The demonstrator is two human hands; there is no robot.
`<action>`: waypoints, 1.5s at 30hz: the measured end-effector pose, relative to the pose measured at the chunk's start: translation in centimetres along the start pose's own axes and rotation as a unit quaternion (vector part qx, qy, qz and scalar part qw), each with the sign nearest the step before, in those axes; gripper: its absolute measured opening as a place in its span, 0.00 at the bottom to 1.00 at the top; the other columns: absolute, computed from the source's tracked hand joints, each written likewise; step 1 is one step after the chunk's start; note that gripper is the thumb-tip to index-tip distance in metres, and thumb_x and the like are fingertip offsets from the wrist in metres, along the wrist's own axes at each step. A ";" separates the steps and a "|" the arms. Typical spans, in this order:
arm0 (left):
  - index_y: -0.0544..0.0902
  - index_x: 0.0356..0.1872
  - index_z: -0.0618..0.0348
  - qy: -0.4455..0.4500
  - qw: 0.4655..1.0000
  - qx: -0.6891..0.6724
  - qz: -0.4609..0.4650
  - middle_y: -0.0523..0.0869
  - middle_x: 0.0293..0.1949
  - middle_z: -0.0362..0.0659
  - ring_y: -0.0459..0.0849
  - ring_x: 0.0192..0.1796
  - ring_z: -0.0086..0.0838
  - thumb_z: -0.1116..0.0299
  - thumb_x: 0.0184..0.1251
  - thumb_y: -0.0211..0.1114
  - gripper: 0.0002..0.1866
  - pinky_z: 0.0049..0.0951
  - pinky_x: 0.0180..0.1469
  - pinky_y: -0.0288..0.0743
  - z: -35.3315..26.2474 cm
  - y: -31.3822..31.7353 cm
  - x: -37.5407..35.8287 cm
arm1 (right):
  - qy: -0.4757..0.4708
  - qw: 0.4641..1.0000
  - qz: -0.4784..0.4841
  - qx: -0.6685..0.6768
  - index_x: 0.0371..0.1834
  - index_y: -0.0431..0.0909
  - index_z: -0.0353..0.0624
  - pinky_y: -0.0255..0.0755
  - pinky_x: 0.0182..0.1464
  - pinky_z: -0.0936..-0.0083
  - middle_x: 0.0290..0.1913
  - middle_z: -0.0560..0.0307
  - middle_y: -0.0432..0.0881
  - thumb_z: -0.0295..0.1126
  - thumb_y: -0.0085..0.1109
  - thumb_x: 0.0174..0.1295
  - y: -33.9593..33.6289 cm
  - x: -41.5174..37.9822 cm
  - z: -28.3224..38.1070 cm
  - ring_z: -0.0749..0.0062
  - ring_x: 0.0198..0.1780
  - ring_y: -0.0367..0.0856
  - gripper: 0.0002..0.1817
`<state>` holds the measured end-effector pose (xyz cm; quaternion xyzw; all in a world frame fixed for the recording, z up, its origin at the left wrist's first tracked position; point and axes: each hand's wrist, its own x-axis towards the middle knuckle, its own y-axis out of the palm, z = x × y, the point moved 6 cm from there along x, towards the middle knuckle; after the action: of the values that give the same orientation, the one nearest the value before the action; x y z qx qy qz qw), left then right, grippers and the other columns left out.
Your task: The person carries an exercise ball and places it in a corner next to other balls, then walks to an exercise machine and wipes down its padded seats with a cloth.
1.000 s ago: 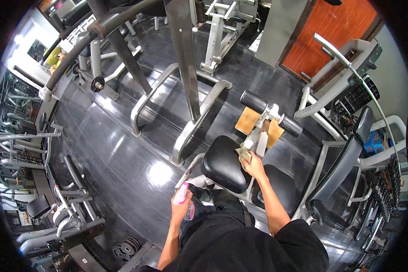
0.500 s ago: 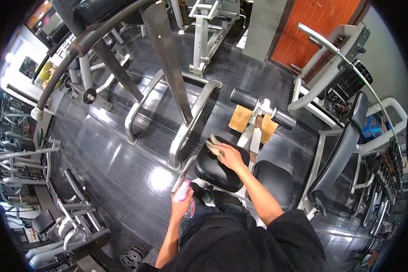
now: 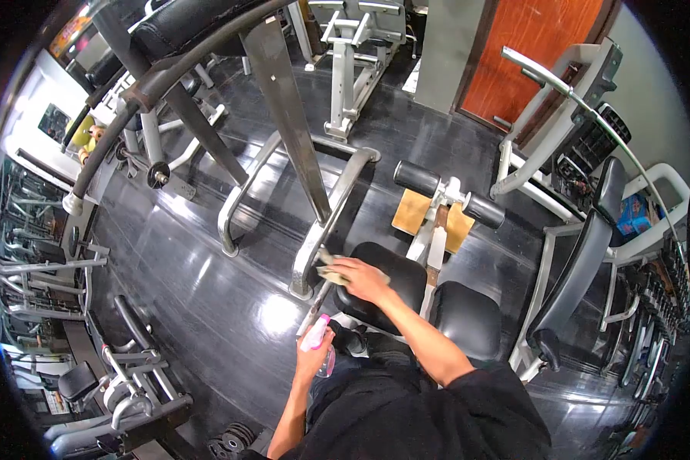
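Black seat pad (image 3: 406,277): right hand (image 3: 363,280) reaches across it, palm down, loosely closed on cloth (image 3: 333,274) at left edge; left hand (image 3: 311,356) curled round spray bottle (image 3: 317,333), near-left.

- The dark, glossy floor (image 3: 184,261) reflected white light.
- An orange-brown door (image 3: 525,57) stood beside a grey wall (image 3: 451,61).
- Gym machines (image 3: 50,267) lined the left.

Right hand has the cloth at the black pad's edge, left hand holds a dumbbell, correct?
No: the head view shows the left hand holding a spray bottle with a pink top, not a dumbbell. The right hand does have the cloth at the edge of the black pad.
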<state>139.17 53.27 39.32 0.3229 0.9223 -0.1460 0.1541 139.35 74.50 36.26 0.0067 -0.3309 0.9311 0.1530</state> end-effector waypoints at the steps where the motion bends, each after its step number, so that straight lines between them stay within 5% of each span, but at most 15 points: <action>1: 0.80 0.36 0.64 0.009 1.000 0.003 0.002 0.80 0.25 0.38 0.76 0.24 0.18 0.75 0.61 0.65 0.05 0.21 0.28 0.72 -0.2 0.0 0.1 | -0.018 0.997 0.037 -0.058 0.55 0.77 0.51 0.67 0.63 0.69 0.60 0.58 0.75 0.21 0.54 0.47 1.2 1.2 0.8 0.63 0.63 0.71 0.27; 4: 0.79 0.37 0.64 -0.002 1.000 -0.026 -0.015 0.81 0.26 0.39 0.77 0.24 0.18 0.75 0.61 0.65 0.06 0.21 0.28 0.71 -0.9 -0.3 0.0 | -0.070 0.989 0.035 -0.126 0.53 0.78 0.52 0.70 0.60 0.68 0.58 0.61 0.77 0.21 0.53 0.46 2.3 0.8 1.0 0.63 0.61 0.72 0.27; 6: 0.79 0.37 0.65 -0.002 0.999 -0.044 -0.017 0.81 0.26 0.39 0.77 0.24 0.18 0.76 0.61 0.65 0.06 0.21 0.28 0.72 -0.7 -0.7 0.0 | 0.023 0.998 -0.028 -0.051 0.54 0.78 0.52 0.72 0.58 0.67 0.59 0.60 0.76 0.21 0.54 0.44 -1.0 -2.3 0.7 0.62 0.62 0.71 0.29; 11: 0.79 0.38 0.65 0.003 0.999 -0.034 -0.037 0.81 0.28 0.39 0.77 0.25 0.18 0.77 0.62 0.64 0.06 0.21 0.28 0.72 -0.2 -1.5 0.0 | 0.028 0.990 -0.108 -0.084 0.54 0.78 0.56 0.71 0.60 0.66 0.59 0.58 0.75 0.17 0.55 0.40 -5.8 -13.0 -0.6 0.57 0.62 0.72 0.32; 13: 0.79 0.38 0.65 -0.013 0.999 -0.034 -0.036 0.81 0.28 0.39 0.76 0.24 0.17 0.77 0.62 0.64 0.05 0.20 0.28 0.72 0.2 -1.5 -0.1 | 0.117 0.980 -0.148 -0.060 0.54 0.78 0.54 0.70 0.61 0.65 0.59 0.56 0.75 0.16 0.56 0.40 -6.7 -14.5 -2.3 0.57 0.62 0.72 0.33; 20: 0.79 0.37 0.65 -0.012 1.000 -0.015 -0.024 0.81 0.27 0.38 0.76 0.24 0.17 0.76 0.61 0.65 0.05 0.20 0.28 0.72 0.1 -1.0 -0.3 | -0.006 1.000 -0.012 0.001 0.52 0.80 0.55 0.68 0.63 0.69 0.59 0.60 0.76 0.20 0.55 0.47 -0.2 -0.2 1.0 0.62 0.64 0.70 0.26; 22: 0.79 0.37 0.65 -0.002 1.000 -0.008 -0.023 0.81 0.27 0.38 0.76 0.24 0.17 0.77 0.61 0.65 0.05 0.20 0.28 0.72 -0.1 -0.9 -0.2 | -0.053 0.992 0.043 -0.105 0.49 0.81 0.56 0.69 0.60 0.69 0.58 0.62 0.77 0.22 0.55 0.48 3.0 2.0 1.9 0.65 0.63 0.71 0.23; 24: 0.80 0.38 0.65 0.003 1.000 -0.020 -0.017 0.81 0.27 0.38 0.76 0.25 0.17 0.77 0.61 0.65 0.06 0.20 0.28 0.72 -0.1 -1.0 0.0 | -0.023 0.981 0.080 -0.176 0.47 0.81 0.57 0.70 0.59 0.66 0.57 0.65 0.77 0.24 0.56 0.49 4.1 1.6 1.4 0.67 0.63 0.71 0.21; 33: 0.79 0.39 0.64 -0.010 1.000 -0.003 -0.023 0.82 0.28 0.38 0.77 0.25 0.18 0.75 0.62 0.65 0.07 0.21 0.29 0.72 0.1 -1.9 -0.4 | 0.130 0.984 -0.106 -0.057 0.53 0.79 0.58 0.71 0.60 0.66 0.59 0.58 0.75 0.18 0.54 0.43 -5.6 -13.0 -4.2 0.59 0.60 0.73 0.31; 38: 0.79 0.39 0.65 -0.017 1.000 0.008 -0.004 0.82 0.29 0.38 0.77 0.25 0.18 0.75 0.62 0.65 0.07 0.21 0.29 0.72 0.4 -1.7 -0.4 | 0.170 0.971 -0.149 -0.075 0.52 0.79 0.52 0.72 0.57 0.63 0.56 0.53 0.77 0.21 0.54 0.52 -7.3 -9.1 -8.9 0.52 0.56 0.76 0.23; 42: 0.79 0.38 0.65 -0.012 1.000 0.001 0.020 0.81 0.26 0.38 0.76 0.25 0.18 0.75 0.61 0.65 0.06 0.21 0.28 0.71 0.3 -1.6 -0.4 | 0.350 0.926 -0.106 -0.094 0.53 0.78 0.50 0.71 0.56 0.62 0.54 0.51 0.78 0.21 0.54 0.51 -7.0 -7.1 -12.7 0.52 0.55 0.77 0.23; 45: 0.79 0.39 0.64 -0.018 0.999 0.005 0.051 0.81 0.26 0.38 0.76 0.25 0.18 0.74 0.62 0.64 0.06 0.21 0.28 0.71 0.8 -1.7 0.0 | 0.268 0.946 -0.145 -0.108 0.53 0.78 0.50 0.71 0.57 0.62 0.55 0.51 0.78 0.21 0.54 0.50 -6.7 -8.7 -9.6 0.51 0.55 0.77 0.24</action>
<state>138.20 51.70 38.83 0.3677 0.9010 -0.1481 0.1764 150.44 82.87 31.91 -0.2124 -0.3720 0.8248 0.3691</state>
